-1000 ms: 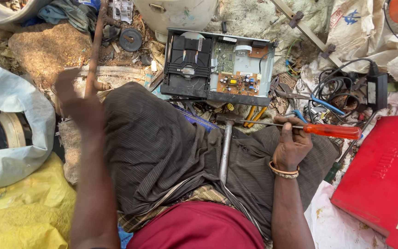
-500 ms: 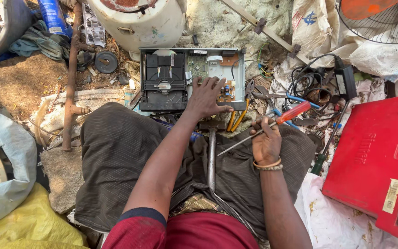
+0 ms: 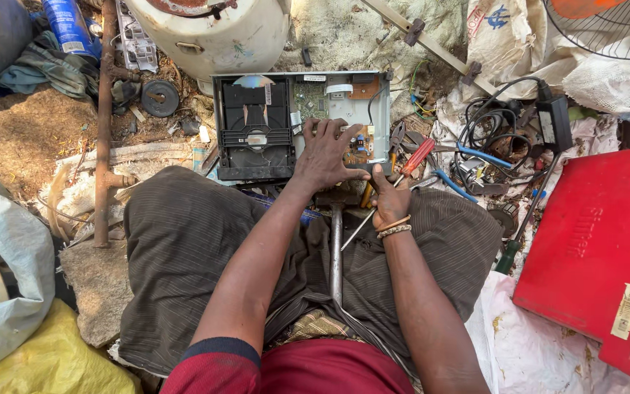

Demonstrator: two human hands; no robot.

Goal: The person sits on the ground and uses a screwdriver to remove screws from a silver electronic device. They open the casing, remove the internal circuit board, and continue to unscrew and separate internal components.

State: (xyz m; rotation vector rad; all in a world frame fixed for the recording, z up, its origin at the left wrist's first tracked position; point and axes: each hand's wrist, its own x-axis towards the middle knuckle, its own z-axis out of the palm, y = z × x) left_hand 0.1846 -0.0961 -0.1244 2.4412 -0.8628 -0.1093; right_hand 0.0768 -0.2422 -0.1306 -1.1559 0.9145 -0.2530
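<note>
The opened disc player (image 3: 300, 124) lies on the ground just past the person's knees, its black disc tray on its left half and green circuit boards on its right. The left hand (image 3: 326, 155) lies flat with fingers spread on the player's near right part, its grip closed on nothing. Just right of the player's near right corner, the right hand (image 3: 390, 201) has its grip closed around a red-handled screwdriver (image 3: 411, 162), the handle pointing up and away toward the tangle of black cables (image 3: 497, 124) farther right of the player.
</note>
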